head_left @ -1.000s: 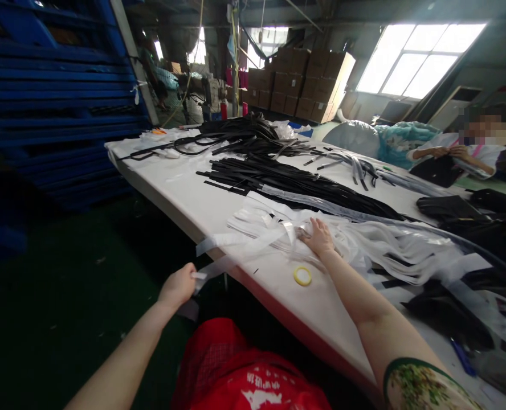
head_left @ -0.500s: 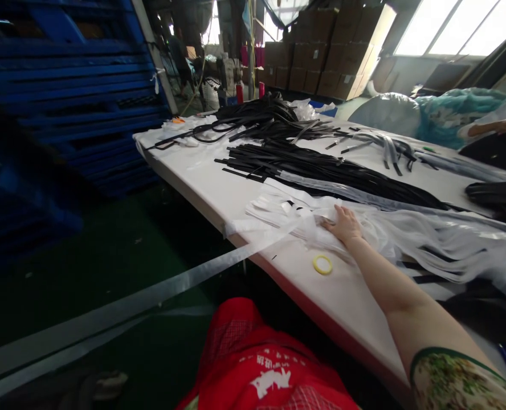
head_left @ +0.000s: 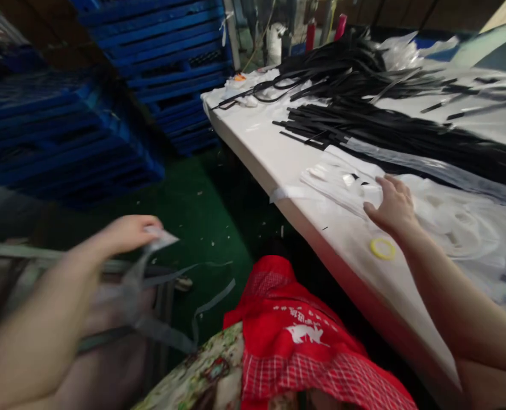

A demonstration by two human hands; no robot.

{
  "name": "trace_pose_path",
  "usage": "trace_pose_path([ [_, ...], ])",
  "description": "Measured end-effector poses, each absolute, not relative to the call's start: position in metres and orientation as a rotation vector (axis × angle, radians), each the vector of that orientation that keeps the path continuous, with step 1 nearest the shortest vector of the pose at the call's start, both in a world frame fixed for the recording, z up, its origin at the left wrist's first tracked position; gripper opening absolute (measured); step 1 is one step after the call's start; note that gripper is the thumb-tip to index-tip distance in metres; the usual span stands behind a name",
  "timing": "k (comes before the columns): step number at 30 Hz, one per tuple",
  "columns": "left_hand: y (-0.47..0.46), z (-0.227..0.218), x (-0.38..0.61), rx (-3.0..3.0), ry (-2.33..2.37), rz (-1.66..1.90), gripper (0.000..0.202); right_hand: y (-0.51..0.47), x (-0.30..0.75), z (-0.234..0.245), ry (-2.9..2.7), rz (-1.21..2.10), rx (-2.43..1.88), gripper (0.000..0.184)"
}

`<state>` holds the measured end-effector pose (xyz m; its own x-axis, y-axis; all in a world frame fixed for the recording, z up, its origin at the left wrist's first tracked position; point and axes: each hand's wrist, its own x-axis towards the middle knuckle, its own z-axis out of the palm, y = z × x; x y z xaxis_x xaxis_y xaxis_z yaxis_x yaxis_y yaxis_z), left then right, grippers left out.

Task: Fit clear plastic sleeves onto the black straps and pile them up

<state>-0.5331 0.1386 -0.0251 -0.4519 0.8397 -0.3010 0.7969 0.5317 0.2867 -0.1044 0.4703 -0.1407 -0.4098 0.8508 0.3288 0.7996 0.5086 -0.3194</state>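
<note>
A blurred, translucent strip [head_left: 132, 287] is being gripped in the closed left hand [head_left: 130, 233], and its slack is being left dangling, well apart from the surface [head_left: 259, 145]. On the surface, white strips [head_left: 336, 173] are being partly covered by the open right hand [head_left: 392, 206], its fingers being kept spread. Beyond, they are being flanked by black strips [head_left: 411, 132]; a yellow ring [head_left: 372, 251] is lying just beside the right wrist.

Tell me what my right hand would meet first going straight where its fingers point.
Your right hand would probably meet white strips first; black strips lie beyond. Depth is unclear.
</note>
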Motion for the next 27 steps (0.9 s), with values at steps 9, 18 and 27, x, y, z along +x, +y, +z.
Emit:
trace_pose_path([
  [9,0.233,-0.087,-0.397,1.566,1.559,0.117,0.024,0.283,-0.209,-0.148,-2.387,1.816,-0.543,0.052],
  [18,0.236,-0.114,-0.408,0.962,1.541,0.995,0.047,0.271,-0.205,-0.175,-1.639,2.148,-0.983,0.044],
  [27,0.219,-0.133,-0.407,0.746,1.362,1.12,0.034,0.28,-0.204,-0.192,-1.565,1.51,-1.042,0.055],
])
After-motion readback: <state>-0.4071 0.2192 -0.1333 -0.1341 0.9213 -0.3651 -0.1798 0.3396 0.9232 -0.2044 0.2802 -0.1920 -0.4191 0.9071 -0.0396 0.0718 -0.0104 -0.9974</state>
